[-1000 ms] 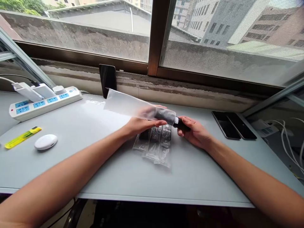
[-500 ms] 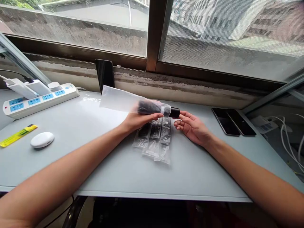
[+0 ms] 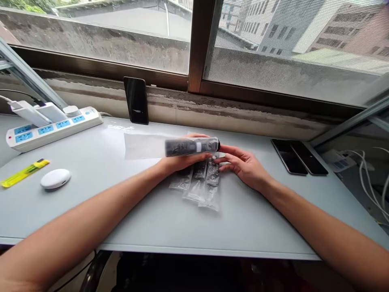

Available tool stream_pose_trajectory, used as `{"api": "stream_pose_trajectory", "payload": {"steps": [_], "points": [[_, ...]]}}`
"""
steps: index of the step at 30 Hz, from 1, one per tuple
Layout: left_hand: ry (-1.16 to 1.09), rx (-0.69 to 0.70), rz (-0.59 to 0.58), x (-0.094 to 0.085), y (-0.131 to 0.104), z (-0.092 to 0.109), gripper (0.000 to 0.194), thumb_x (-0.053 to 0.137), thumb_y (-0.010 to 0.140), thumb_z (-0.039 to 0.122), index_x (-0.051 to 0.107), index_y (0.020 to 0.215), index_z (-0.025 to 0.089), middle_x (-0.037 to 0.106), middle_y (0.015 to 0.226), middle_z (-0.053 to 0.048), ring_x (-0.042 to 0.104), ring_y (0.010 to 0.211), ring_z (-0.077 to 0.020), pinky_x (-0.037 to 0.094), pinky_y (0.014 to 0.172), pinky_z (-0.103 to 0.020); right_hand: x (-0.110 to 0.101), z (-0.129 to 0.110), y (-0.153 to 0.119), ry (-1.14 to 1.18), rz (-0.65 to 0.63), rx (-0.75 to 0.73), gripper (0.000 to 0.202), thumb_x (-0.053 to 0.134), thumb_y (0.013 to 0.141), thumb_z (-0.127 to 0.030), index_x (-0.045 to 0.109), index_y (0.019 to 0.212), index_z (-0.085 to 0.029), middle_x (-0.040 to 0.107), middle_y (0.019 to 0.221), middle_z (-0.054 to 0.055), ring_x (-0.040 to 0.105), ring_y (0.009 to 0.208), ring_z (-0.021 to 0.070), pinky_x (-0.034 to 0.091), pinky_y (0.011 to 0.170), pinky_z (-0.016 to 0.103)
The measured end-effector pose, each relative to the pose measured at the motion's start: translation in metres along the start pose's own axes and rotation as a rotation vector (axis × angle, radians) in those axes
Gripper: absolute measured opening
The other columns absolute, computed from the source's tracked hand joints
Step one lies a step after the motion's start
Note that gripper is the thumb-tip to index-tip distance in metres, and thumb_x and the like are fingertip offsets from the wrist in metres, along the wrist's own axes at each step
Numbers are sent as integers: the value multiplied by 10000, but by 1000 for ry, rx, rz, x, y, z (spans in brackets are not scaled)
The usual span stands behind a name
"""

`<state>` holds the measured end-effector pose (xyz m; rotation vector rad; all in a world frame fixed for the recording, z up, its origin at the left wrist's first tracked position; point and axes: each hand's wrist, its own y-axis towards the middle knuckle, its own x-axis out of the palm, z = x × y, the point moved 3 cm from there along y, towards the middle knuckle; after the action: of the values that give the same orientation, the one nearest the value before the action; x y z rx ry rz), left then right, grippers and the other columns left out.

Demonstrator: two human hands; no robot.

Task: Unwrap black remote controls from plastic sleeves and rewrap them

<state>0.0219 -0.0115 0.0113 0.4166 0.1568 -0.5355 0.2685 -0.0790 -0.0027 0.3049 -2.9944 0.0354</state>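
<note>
My left hand grips a clear plastic bag with a black remote control inside it, held level just above the grey table. The remote sits fully in the bag's right end. The bag's flat empty part sticks out to the left. My right hand is at the bag's right end with fingers spread, fingertips near the remote's end. Beneath both hands, three bagged remotes lie side by side on the table.
A white power strip with plugs lies at the left back. A white oval case and a yellow strip lie at the left. One black phone leans on the sill; two phones lie flat at the right. Cables hang beyond the right edge.
The remote has slid fully into the bag. My right hand let go of its end and opened. The bag has dropped from tilted to level.
</note>
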Motion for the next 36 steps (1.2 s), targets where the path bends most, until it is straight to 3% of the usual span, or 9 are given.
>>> {"api": "stream_pose_trajectory", "payload": {"steps": [4,7,12,16,20,25,28,33,36], "points": [[63,58,-17,1,-1,-1,546,966,895,514,793,1337,243,828,1329,-109,799,1187,-310,651,1091,-501,3,-3,-4,-142,-109,24,490,920,987,-506,854,1437,-324,894,1205,77,826,909,217,692,896,412],[113,64,-22,2,2,-1,532,970,885,514,808,1331,272,831,1324,-89,796,1195,-320,643,1100,-517,5,-4,-5,-181,-103,21,530,930,970,-533,848,1441,-303,897,1073,62,772,756,186,674,864,412],[184,143,-92,4,6,-3,514,994,839,516,842,1273,287,830,1371,-73,755,1326,-347,573,1216,-534,5,-3,-4,-157,20,-10,331,998,889,-536,876,1003,-250,827,872,25,688,679,167,627,730,349],[61,56,-45,0,6,-5,613,1006,827,541,822,1335,253,819,1394,-114,752,1316,-328,588,1191,-503,3,-3,-1,-17,60,32,318,1023,871,-494,838,910,-237,788,900,26,711,778,165,601,688,295],[-129,-120,73,-4,5,-6,616,987,863,537,807,1338,190,837,1299,-123,788,1187,-291,628,1109,-448,-4,-2,2,153,217,63,369,1095,765,-448,815,901,-250,802,1031,31,778,932,197,638,710,290],[-175,-131,136,-5,6,-4,561,1021,820,520,840,1239,193,855,1207,-99,793,1165,-300,628,1120,-451,-6,1,4,175,272,36,387,1100,760,-444,805,926,-256,786,998,11,808,978,204,674,777,303],[-153,-114,112,-5,5,-5,579,1012,831,528,835,1264,187,856,1195,-105,796,1146,-296,633,1105,-450,-5,1,2,102,230,20,391,1083,786,-481,798,915,-246,794,938,15,807,899,200,680,776,322],[-85,-16,5,-3,5,-4,508,984,852,527,845,1208,194,842,1311,-131,778,1251,-321,609,1181,-492,4,-1,-5,-27,-42,45,378,1005,892,-541,762,925,-253,790,755,3,777,699,207,687,774,393],[-91,-18,-11,-2,6,-4,503,995,830,543,856,1173,202,845,1298,-134,776,1258,-335,613,1183,-515,4,-4,-6,-3,-49,46,369,998,901,-530,754,924,-253,844,859,30,787,709,204,676,723,366]]}}
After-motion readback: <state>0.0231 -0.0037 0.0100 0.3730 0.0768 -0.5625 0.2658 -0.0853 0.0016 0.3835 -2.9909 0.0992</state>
